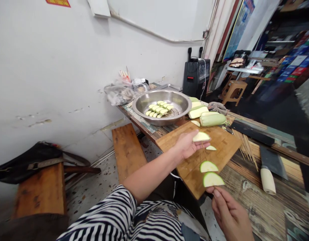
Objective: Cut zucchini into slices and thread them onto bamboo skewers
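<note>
My left hand [188,145] is over the cutting board [169,139], its fingers under a pale green-edged squash slice [201,136] at the skewer's far end. Near the board's right corner, my right hand [228,209] pinches the near end of the thin wooden skewer [204,151]. Two more half-round slices, an upper one [209,166] and a lower one [213,179], are threaded close to my right fingers. A small loose piece [211,148] lies on the board beside my left fingertips.
A steel basin [136,108] behind the board holds skewered slices. Cut squashes [213,120] lie to its right. Bare skewers [245,145], a long knife [252,134] and a cleaver [272,164] are on the table's right. A wooden bench [128,150] stands left.
</note>
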Available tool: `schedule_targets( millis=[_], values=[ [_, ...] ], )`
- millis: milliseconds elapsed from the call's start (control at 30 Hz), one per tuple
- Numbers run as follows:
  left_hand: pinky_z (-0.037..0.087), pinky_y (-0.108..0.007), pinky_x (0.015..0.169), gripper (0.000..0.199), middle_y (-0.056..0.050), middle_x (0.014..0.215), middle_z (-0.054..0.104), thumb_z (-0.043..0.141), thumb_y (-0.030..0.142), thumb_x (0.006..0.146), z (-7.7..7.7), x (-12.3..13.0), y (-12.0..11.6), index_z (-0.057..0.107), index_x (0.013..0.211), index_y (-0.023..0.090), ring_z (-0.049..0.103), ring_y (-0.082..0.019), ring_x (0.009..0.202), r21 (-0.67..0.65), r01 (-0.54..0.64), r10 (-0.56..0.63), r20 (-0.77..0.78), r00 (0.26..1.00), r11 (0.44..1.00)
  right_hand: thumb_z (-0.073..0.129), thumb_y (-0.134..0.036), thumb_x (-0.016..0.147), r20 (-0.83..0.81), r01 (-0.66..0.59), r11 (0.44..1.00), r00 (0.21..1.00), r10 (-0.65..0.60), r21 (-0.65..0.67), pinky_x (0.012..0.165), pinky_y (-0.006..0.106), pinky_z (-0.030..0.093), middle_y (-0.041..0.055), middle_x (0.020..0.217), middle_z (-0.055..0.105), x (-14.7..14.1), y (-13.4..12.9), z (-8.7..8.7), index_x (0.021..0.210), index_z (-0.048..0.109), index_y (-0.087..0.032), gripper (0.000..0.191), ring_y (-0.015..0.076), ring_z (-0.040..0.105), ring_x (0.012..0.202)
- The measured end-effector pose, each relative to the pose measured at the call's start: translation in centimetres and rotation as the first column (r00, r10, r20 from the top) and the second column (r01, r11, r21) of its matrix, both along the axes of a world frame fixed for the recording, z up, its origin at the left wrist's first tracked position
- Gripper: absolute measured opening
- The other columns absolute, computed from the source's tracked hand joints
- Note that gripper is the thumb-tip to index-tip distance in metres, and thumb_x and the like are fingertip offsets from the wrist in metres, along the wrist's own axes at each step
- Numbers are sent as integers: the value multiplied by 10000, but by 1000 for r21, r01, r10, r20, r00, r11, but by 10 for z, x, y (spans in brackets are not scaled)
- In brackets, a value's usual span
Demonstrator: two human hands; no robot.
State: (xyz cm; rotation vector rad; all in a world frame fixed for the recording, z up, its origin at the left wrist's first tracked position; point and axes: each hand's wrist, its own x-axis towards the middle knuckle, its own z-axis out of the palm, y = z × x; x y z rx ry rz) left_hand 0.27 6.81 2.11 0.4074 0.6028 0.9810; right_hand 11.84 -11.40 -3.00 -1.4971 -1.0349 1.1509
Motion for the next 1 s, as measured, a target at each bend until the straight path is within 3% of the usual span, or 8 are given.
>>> schedule_targets(
  millis=[233,533,700,1000],
  values=[
    [516,-466,827,143,-152,806,686,457,107,881,4,1,-2,581,830,59,689,-223,742,35,-30,33,-93,995,999,544,-523,826,5,-3,1000,1000,3,2,382,207,200,-78,512,306,-4,-2,3,929,598,-157,384,76,261,419],
    [526,-419,815,166,-152,781,685,450,129,903,6,3,-5,567,812,57,690,-210,737,33,-38,41,-78,996,999,522,-534,838,109,-72,996,992,66,57,371,207,256,-59,503,364,7,2,-14,959,625,-146,419,91,323,415],
    [536,-419,799,140,-157,737,679,452,125,901,7,0,3,551,835,50,694,-222,721,-24,-139,137,-64,989,990,541,-507,832,134,-24,998,991,15,62,383,209,291,-48,500,391,1,-4,0,953,647,-142,399,96,346,424],
    [530,-409,821,140,-160,762,682,456,136,906,11,0,-1,555,871,44,694,-217,740,-30,-114,111,-73,991,993,562,-544,793,141,66,997,987,-71,34,411,207,310,-45,506,382,-9,-5,17,898,671,-152,421,93,337,443]
  ],
)
